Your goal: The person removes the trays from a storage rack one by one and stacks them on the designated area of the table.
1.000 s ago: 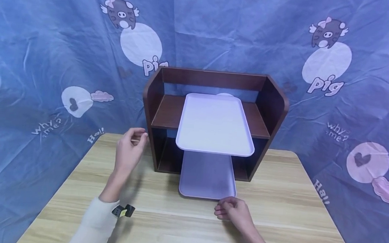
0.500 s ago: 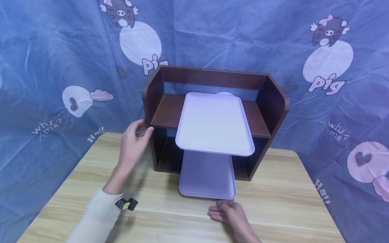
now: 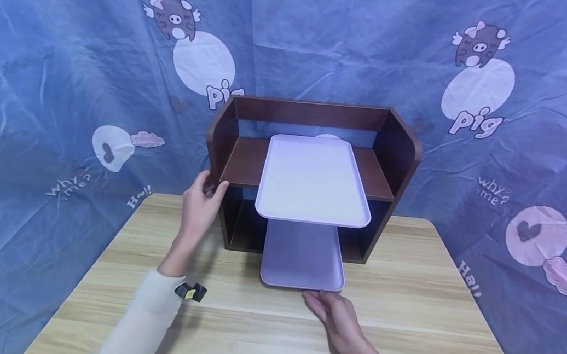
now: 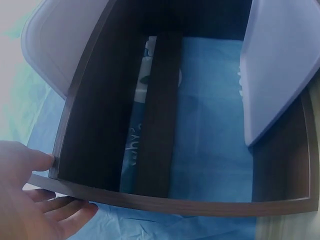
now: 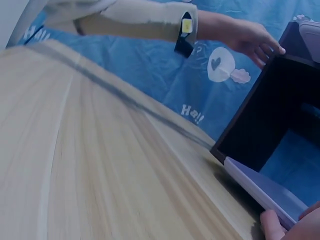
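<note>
A: Blue pig-print cloth (image 3: 292,46) behind, pale wood table (image 3: 233,327) below. Left hand (image 3: 199,207)?

B: Gripping the brown shelf (image 3: 312,114), which stands to its right.

A: Right hand (image 3: 337,317)?

B: Fingers fairly straight, at the front edge of the lower tray (image 3: 303,262); pinch or touch, can't tell.

A: Tray's lie?

B: Ahead and slightly left of the right hand, the nearer one; long axis seemingly away from it, into the shelf.
</note>
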### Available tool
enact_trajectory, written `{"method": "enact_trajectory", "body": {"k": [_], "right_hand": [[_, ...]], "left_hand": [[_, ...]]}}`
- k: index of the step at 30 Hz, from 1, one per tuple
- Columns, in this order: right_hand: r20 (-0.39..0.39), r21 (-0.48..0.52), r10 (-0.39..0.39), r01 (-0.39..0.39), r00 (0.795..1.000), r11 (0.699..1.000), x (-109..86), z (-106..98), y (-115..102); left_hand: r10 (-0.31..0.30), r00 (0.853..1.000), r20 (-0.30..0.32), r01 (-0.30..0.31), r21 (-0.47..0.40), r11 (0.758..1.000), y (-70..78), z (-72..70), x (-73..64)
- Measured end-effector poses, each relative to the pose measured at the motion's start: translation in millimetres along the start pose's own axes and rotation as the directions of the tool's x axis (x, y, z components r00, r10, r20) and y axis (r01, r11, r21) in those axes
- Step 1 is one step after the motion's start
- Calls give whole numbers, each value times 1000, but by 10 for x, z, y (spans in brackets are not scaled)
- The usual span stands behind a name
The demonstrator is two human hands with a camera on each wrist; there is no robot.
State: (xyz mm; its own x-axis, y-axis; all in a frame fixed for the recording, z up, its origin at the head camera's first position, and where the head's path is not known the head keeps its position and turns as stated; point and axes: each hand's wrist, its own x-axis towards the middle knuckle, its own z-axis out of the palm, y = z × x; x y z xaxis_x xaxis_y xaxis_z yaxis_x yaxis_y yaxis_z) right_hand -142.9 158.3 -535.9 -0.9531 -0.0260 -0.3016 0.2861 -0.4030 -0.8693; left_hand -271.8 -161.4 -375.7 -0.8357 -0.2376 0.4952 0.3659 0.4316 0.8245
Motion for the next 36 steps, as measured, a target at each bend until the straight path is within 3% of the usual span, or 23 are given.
{"method": "enact_trajectory", "body": {"k": [10, 23, 36], "right_hand": [[-25, 120, 23, -19, 999, 993, 27, 131, -23], [-61, 210, -22, 34, 998, 977, 138, 205, -15], [-100, 207, -42, 62, 994, 976, 134, 259, -42]], "left_hand": [[10, 1000, -4, -10, -15, 1000, -21, 7, 9], [32, 999, -5, -32, -22, 999, -54, 18, 16], [22, 1000, 4, -22, -10, 1000, -46, 5, 13]]}}
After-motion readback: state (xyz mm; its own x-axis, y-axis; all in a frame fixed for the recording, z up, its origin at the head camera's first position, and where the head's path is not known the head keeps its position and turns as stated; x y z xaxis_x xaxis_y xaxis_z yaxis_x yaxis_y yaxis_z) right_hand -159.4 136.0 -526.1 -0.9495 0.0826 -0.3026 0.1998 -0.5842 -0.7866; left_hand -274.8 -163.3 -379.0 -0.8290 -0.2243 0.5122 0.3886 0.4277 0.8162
